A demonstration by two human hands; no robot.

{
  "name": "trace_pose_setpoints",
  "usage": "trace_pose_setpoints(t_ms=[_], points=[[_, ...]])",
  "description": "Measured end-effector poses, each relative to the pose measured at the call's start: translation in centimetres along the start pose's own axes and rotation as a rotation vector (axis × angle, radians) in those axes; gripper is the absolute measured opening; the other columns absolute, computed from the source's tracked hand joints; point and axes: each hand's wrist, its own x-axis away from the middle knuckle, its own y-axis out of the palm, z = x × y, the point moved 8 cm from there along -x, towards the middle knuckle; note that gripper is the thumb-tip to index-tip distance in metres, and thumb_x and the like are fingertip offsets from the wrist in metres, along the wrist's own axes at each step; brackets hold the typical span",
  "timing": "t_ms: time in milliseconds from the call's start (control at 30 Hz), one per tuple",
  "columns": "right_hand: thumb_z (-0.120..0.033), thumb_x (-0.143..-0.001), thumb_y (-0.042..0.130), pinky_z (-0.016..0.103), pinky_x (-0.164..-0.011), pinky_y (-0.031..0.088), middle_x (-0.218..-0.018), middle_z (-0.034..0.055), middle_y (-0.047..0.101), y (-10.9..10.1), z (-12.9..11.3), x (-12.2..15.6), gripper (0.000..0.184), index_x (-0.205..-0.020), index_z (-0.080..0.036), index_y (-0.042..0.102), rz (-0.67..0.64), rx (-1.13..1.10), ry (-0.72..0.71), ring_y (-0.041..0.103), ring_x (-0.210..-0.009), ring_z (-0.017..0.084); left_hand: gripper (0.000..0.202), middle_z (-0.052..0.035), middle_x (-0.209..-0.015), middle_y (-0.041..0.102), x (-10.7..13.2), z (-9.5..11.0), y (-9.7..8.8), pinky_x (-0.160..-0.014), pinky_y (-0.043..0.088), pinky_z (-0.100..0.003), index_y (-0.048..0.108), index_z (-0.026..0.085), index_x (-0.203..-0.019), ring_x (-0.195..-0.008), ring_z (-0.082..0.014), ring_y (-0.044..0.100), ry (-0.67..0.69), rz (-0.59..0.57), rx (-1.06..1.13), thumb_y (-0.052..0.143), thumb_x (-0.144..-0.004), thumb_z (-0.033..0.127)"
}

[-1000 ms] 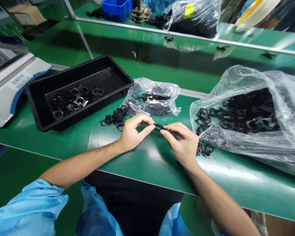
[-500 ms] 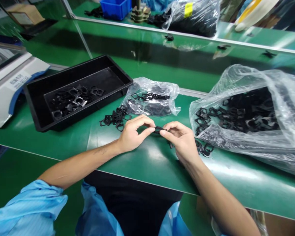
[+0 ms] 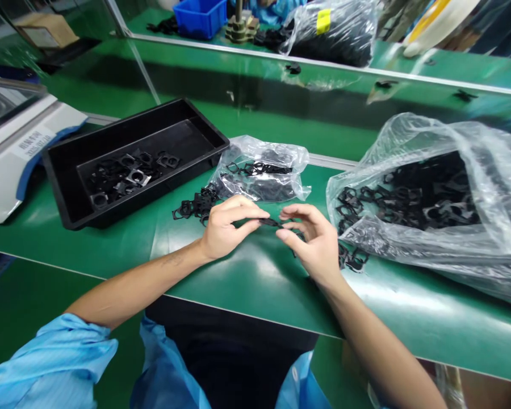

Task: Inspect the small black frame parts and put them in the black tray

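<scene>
Over the green table, my left hand (image 3: 226, 230) pinches a small flat black plastic part (image 3: 271, 222) between thumb and fingertips. The part is seen nearly edge-on, so its outline is unclear. My right hand (image 3: 317, 241) is curved around the part's right end, its thumb and fingers spread a little apart. Past my left hand lies a pile of black ring-shaped plastic parts (image 3: 192, 208). More loose black parts (image 3: 354, 259) lie beside my right hand, partly covered by it.
At the left stands a black tray (image 3: 141, 197) with similar parts inside. A small clear bag (image 3: 296, 154) of parts lies behind my hands, and a large one (image 3: 489, 187) is at the right. A white-and-blue machine (image 3: 34, 142) borders the tray. A blue bin (image 3: 201, 20) sits beyond the divider.
My right thumb and fingers have loosened and spread from the black part. My left hand still pinches it and has shifted slightly up and left.
</scene>
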Motion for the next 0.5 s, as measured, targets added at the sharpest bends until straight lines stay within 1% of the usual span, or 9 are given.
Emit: trace_pose_setpoints(t_ms=[33, 100, 167, 233, 367, 500], points=[[-0.036, -0.071, 0.087, 0.031, -0.077, 0.058, -0.099, 0.004, 0.07, 0.0, -0.7, 0.1, 0.032, -0.094, -0.023, 0.069, -0.004, 0.076, -0.077, 0.067, -0.09, 0.019, 0.011, -0.0024, -0.082, 0.072, 0.0, -0.2, -0.1, -0.073, 0.054, -0.025, 0.077, 0.019, -0.094, -0.077, -0.012, 0.067, -0.021, 0.009, 0.004, 0.072, -0.087, 0.014], [-0.03, -0.079, 0.081, 0.033, -0.076, 0.057, -0.094, 0.0044, 0.071, 0.2, -1.7, 0.5, 0.017, -0.089, -0.023, 0.07, -0.006, 0.207, -0.194, 0.066, -0.084, 0.019, 0.007, -0.0028, -0.082, 0.073, 0.0, -0.4, -0.1, -0.073, 0.054, -0.026, 0.077, 0.019, -0.093, -0.076, -0.0123, 0.066, -0.059, 0.012, 0.012, 0.073, -0.086, 0.018], [-0.025, -0.085, 0.075, 0.032, -0.073, 0.056, -0.086, 0.0038, 0.07, 0.2, -2.2, 0.7, 0.005, -0.084, -0.023, 0.069, 0.007, 0.276, -0.252, 0.064, -0.078, 0.018, 0.007, -0.003, -0.082, 0.073, 0.0, -0.6, 0.0, -0.073, 0.054, -0.026, 0.076, 0.018, -0.092, -0.075, -0.0127, 0.066, -0.098, 0.009, 0.036, 0.075, -0.086, 0.02], [-0.022, -0.086, 0.072, 0.031, -0.07, 0.056, -0.084, 0.0034, 0.07, 0.2, -2.2, 0.7, 0.005, -0.082, -0.022, 0.069, 0.004, 0.272, -0.25, 0.064, -0.075, 0.017, 0.006, -0.0026, -0.08, 0.073, 0.0, -0.8, 0.2, -0.073, 0.053, -0.026, 0.075, 0.017, -0.089, -0.074, -0.0128, 0.066, -0.133, 0.005, 0.069, 0.076, -0.084, 0.021], [-0.021, -0.085, 0.071, 0.028, -0.067, 0.055, -0.087, 0.0025, 0.068, 0.4, -1.6, 0.4, 0.003, -0.086, -0.022, 0.068, -0.041, 0.203, -0.187, 0.064, -0.075, 0.015, 0.009, -0.002, -0.077, 0.072, 0.1, -1.1, 0.4, -0.073, 0.051, -0.027, 0.072, 0.017, -0.08, -0.073, -0.0132, 0.065, -0.171, -0.002, 0.112, 0.077, -0.084, 0.023], [-0.023, -0.086, 0.07, 0.029, -0.068, 0.055, -0.085, 0.0035, 0.066, 0.4, -1.6, 0.3, 0.006, -0.082, -0.022, 0.067, -0.066, 0.229, -0.185, 0.063, -0.078, 0.017, 0.009, -0.002, -0.074, 0.071, 0.1, -1.1, 0.4, -0.069, 0.05, -0.027, 0.073, 0.018, -0.078, -0.071, -0.0134, 0.064, -0.149, -0.016, 0.121, 0.077, -0.083, 0.024]])
